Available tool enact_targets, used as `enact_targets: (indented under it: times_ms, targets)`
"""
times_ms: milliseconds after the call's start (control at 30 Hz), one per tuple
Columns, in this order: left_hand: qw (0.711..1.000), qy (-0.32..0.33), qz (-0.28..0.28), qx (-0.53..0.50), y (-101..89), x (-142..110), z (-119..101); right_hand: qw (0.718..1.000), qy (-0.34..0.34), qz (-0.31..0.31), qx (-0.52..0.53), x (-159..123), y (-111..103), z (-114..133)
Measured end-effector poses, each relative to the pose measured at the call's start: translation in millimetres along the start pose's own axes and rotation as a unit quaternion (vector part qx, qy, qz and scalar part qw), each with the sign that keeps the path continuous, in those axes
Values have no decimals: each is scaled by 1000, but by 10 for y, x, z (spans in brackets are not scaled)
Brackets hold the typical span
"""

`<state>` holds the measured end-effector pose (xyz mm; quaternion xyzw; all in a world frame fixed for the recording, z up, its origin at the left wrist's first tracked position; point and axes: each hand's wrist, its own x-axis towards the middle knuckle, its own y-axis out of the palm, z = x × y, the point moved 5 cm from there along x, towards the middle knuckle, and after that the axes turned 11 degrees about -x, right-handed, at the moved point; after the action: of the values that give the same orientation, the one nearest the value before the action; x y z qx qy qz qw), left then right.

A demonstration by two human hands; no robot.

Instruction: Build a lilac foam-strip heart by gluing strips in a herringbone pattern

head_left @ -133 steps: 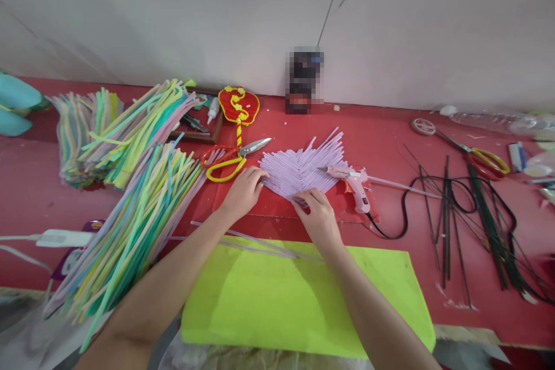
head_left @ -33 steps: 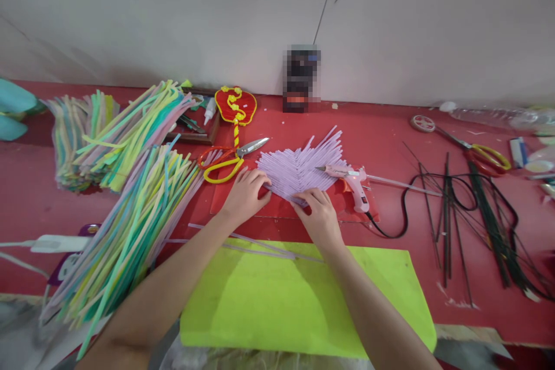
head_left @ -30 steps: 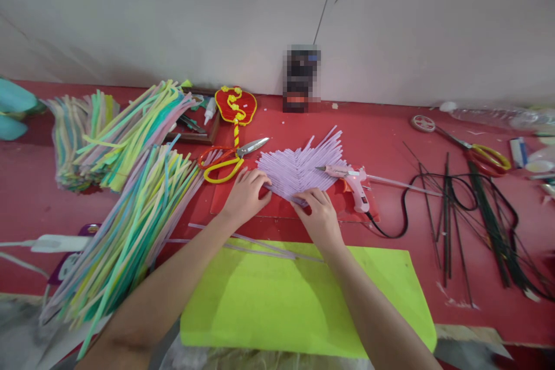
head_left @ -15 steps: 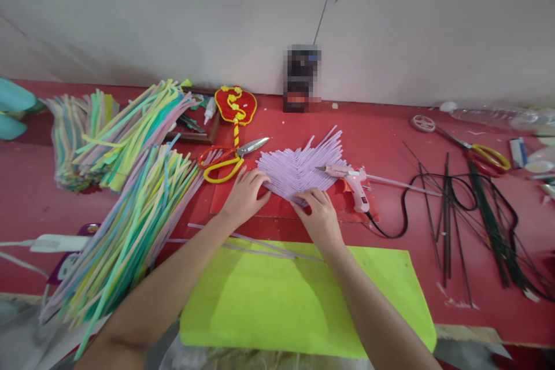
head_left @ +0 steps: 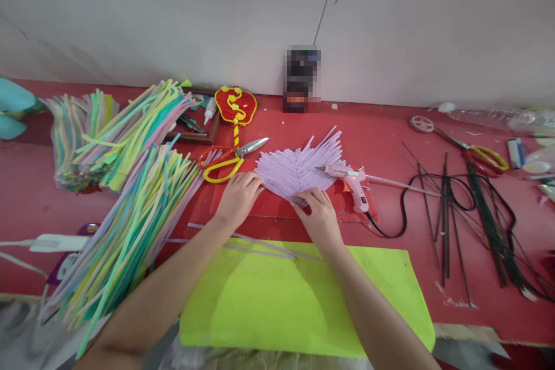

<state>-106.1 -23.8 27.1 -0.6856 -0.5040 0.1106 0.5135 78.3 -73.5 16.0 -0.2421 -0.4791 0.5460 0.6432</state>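
A lilac piece made of pipe cleaners (head_left: 295,169), laid side by side in a V pattern, lies on a red board (head_left: 269,208). My left hand (head_left: 237,199) is at its lower left edge, fingers pressed together on the ends of the stems; its thumb is mostly hidden. At the bottom tip, my right hand (head_left: 318,214) pinches the piece between thumb and fingers. A pink glue gun (head_left: 355,185) rests with its nozzle over the right side of the piece. Scissors with red and yellow handles (head_left: 234,161) lie open just beyond my left hand.
Bundles of coloured pipe cleaners (head_left: 125,243) fill the left side, near a power strip (head_left: 67,269). A yellow-green mat (head_left: 303,300) lies in front, with loose lilac stems (head_left: 260,250). Thin dark wires (head_left: 446,219), a black cord (head_left: 403,214) and second scissors (head_left: 481,156) are at right.
My left hand has shifted slightly left and down along the edge of the lilac piece, its thumb now tucked from sight. My right hand stays at the bottom tip.
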Motion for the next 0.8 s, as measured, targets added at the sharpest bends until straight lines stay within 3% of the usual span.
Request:
enact_targets:
  times_ms: [800]
  targets:
    - [999, 39, 28, -20, 115, 1, -25, 1000, -1, -2, 0, -6, 1, 2]
